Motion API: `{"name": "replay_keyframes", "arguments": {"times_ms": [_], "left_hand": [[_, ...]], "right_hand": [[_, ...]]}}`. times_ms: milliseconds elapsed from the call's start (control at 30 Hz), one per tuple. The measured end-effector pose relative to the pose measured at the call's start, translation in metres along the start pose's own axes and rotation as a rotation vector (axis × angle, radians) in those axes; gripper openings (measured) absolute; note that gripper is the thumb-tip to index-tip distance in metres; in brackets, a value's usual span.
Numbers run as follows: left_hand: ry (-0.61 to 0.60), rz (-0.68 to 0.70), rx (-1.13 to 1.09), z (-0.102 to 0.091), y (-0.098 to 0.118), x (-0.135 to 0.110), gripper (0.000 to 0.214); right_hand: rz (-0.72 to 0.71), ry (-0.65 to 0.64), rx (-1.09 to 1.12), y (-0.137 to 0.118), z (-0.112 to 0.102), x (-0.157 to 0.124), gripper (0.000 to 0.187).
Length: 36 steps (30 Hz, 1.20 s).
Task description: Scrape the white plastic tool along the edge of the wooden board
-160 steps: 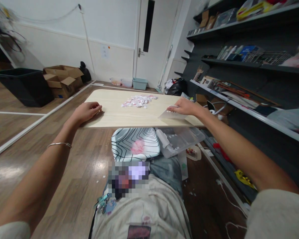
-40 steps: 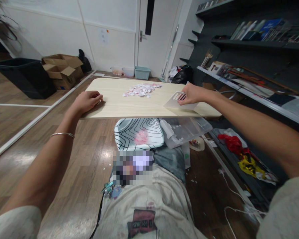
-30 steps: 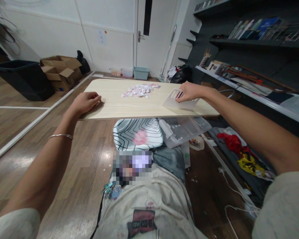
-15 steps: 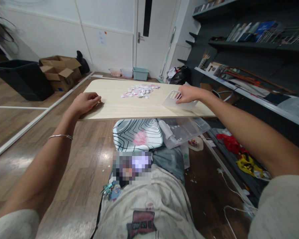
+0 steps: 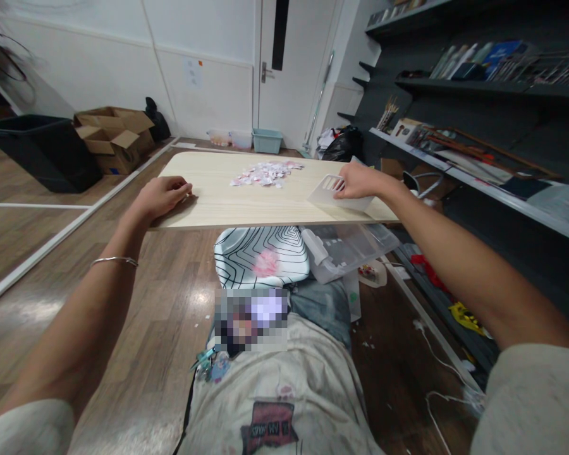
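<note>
My right hand (image 5: 358,181) grips a thin white plastic scraper (image 5: 323,191) by its slotted end. The scraper stands tilted on the right part of a pale wood-grain board (image 5: 213,208), its lower edge seemingly on the surface. A loose heap of small white and pink paper scraps (image 5: 268,173) lies left of the scraper, near the board's far side. On the board's left end rests my left hand (image 5: 164,194), fingers curled together, with no object visible in them. The scraps are apart from both hands.
Below the board's near edge are a patterned tray (image 5: 232,259) with pink scraps and a clear plastic bin (image 5: 346,256). A blurred-out device (image 5: 256,319) lies on my lap beside teal scissors (image 5: 203,358). Dark shelves (image 5: 455,101) line the right; a black bin (image 5: 42,155) stands left.
My right hand and the scraper have shifted very slightly left, and the right forearm has dropped a little. My left hand and the paper heap have stayed put.
</note>
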<state>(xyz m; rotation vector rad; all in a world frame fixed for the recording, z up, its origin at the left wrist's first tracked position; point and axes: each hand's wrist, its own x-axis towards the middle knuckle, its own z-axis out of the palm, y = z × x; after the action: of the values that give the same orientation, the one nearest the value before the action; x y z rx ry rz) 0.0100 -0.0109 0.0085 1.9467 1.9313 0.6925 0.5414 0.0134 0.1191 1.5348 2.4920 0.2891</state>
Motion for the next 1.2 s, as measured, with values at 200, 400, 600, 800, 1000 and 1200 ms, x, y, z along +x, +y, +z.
{"name": "replay_keyframes", "arguments": {"times_ms": [200, 400, 600, 800, 1000, 1200], "left_hand": [[0.001, 0.021, 0.021, -0.001, 0.0, -0.001, 0.037], [-0.001, 0.016, 0.016, -0.001, -0.003, 0.001, 0.039], [0.006, 0.043, 0.036, 0.001, -0.01, 0.008, 0.046], [0.015, 0.067, 0.036, 0.002, -0.012, 0.008, 0.044], [0.008, 0.046, 0.025, 0.002, -0.011, 0.006, 0.045], [0.016, 0.033, 0.029, 0.003, -0.009, 0.005, 0.043]], "right_hand": [[0.007, -0.039, 0.031, -0.005, -0.005, -0.002, 0.035], [0.021, -0.031, 0.03, -0.001, -0.002, 0.0, 0.037], [-0.005, 0.004, 0.048, 0.003, 0.0, 0.006, 0.052], [-0.011, 0.016, 0.085, 0.005, -0.001, 0.01, 0.07], [-0.001, 0.012, 0.137, 0.001, -0.003, 0.006, 0.067], [0.027, -0.006, 0.145, -0.007, -0.01, 0.003, 0.046]]}}
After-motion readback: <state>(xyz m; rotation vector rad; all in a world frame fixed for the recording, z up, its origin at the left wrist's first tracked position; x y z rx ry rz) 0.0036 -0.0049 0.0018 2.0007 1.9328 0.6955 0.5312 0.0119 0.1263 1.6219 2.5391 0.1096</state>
